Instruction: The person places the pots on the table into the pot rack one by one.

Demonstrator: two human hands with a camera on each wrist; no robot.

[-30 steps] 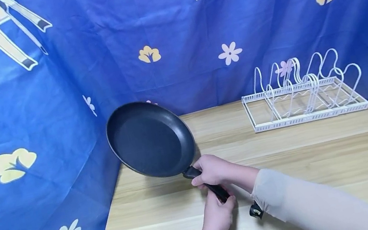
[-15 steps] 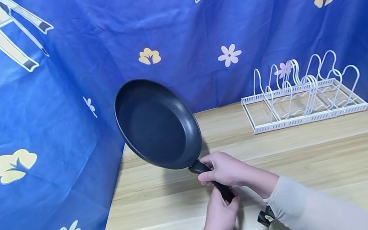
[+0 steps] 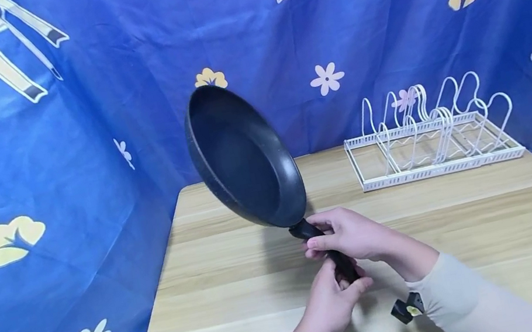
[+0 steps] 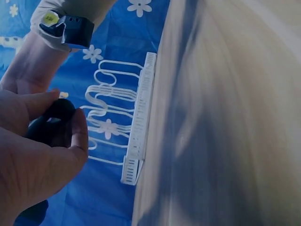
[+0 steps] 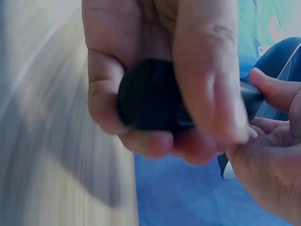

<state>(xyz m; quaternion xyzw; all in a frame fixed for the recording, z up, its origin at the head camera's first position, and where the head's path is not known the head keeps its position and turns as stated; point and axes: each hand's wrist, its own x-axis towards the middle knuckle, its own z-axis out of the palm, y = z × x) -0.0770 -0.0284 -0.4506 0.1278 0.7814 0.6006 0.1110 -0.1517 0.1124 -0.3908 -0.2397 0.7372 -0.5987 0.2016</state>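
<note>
A black frying pan (image 3: 243,158) is held up over the table in the head view, tilted steeply with its inside toward me and to the right. My right hand (image 3: 350,234) grips its black handle (image 3: 304,230) close to the pan body. Farther down, my left hand (image 3: 332,297) pinches the handle's end between thumb and fingers. In the left wrist view, the left hand's thumb and fingers curl round the dark handle end (image 4: 61,110). The right wrist view shows right-hand fingers wrapped about the dark handle (image 5: 150,96), and part of the pan at the right edge.
A white wire rack (image 3: 437,168) with upright loops stands at the back right of the wooden table (image 3: 216,305). Blue patterned cloth (image 3: 61,184) hangs along the left, back and right sides. A small black device (image 3: 407,308) sits at the right wrist.
The pan has risen and moved right, turning steeper and more edge-on. Both hands have shifted right along with it, keeping their hold on the handle. The rack stays in place.
</note>
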